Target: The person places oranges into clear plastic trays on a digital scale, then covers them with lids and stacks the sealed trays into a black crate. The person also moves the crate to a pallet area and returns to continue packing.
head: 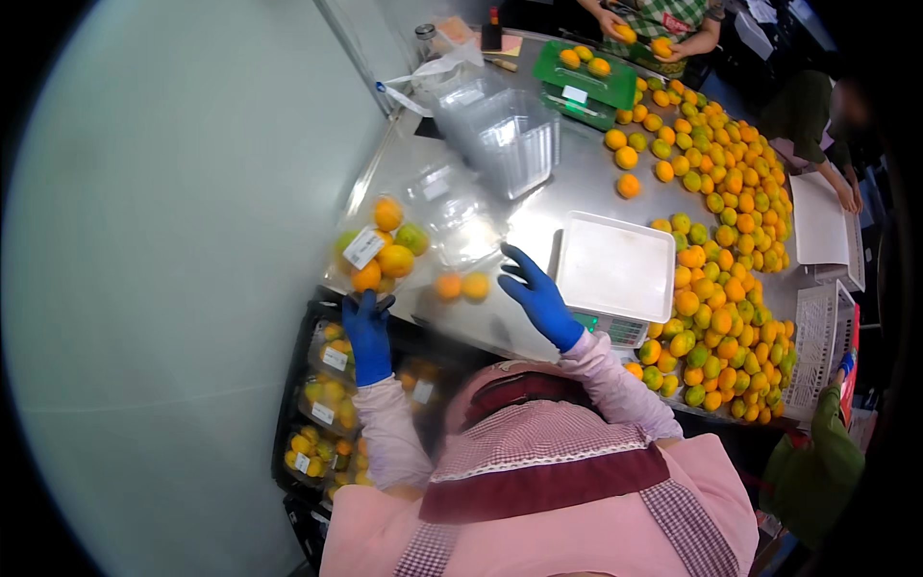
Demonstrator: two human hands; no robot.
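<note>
My left hand (369,337), in a blue glove, has its fingertips at the near edge of a clear plastic pack of citrus fruit (395,260). A white label (363,248) lies on that pack; whether my fingers grip its edge is not clear. My right hand (542,297), gloved alike, is held over the metal table with fingers spread and nothing in them. Left of it sit two loose orange fruits (462,286), slightly blurred. Beyond them lies an empty clear clamshell container (458,216). Close on the right stands a scale with a bare white tray (616,265).
A black crate (287,433) with labelled fruit packs (326,400) stands below my left arm. Nested clear containers (505,137) stand at the back near a green scale (585,86). Loose citrus (728,195) covers the table's right side. Other people work around it; a white basket (815,360) stands right.
</note>
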